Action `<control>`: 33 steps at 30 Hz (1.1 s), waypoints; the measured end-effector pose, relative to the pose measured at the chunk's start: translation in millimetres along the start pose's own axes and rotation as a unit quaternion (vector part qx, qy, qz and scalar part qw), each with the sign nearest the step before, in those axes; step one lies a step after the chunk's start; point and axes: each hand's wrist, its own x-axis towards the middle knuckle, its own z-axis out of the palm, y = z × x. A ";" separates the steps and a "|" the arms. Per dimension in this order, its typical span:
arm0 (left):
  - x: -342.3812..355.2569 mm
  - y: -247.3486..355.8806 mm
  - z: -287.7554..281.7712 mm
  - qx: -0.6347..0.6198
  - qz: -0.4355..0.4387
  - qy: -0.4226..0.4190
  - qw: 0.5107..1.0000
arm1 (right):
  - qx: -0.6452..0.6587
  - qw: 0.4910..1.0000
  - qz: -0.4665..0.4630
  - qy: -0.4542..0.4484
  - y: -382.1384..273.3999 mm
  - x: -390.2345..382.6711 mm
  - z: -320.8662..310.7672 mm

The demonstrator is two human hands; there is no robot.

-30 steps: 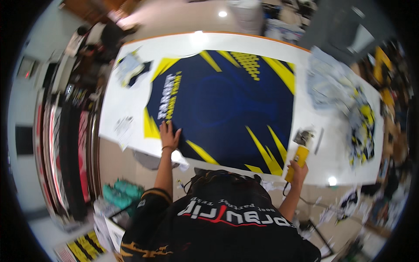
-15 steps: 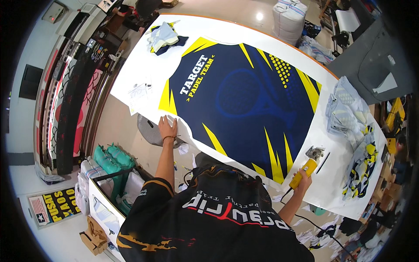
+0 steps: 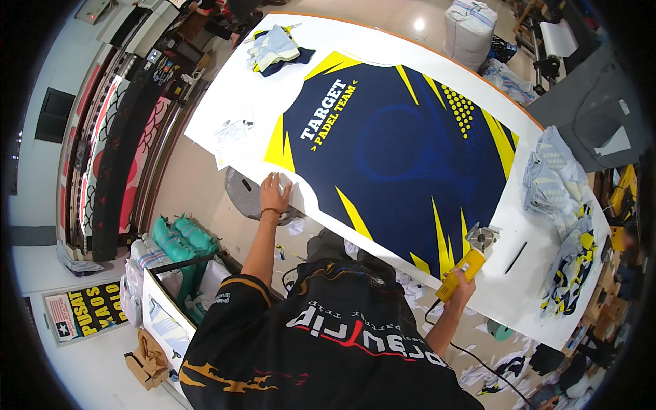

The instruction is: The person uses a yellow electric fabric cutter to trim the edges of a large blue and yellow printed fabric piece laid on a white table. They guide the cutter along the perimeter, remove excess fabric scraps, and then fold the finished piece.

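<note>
The navy-and-yellow fabric panel [image 3: 427, 195] lies flat on the white bench [image 3: 502, 294], presumably for even support, with the right hand [image 3: 462, 290] at its five o'clock, grip closed around a yellow cutter [image 3: 462, 270] (head toward one), and the left hand [image 3: 275, 195], toward eight, loosely open, empty, perhaps steadying.

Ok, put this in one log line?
left hand: at table edge | right hand: holding yellow tool | navy-yellow fabric: flat on table
</note>
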 end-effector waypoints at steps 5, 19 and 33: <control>32.6 -16.7 -16.7 -0.024 0.005 0.017 1.000 | -0.015 0.998 -0.002 -0.054 7.3 -34.9 44.4; 98.1 43.8 11.8 -0.188 0.327 -0.031 0.926 | 0.021 0.999 -0.027 0.025 103.6 -157.8 194.1; 38.1 174.8 37.7 -0.129 0.562 -0.197 0.793 | 0.048 0.982 -0.015 0.181 135.3 -255.9 179.6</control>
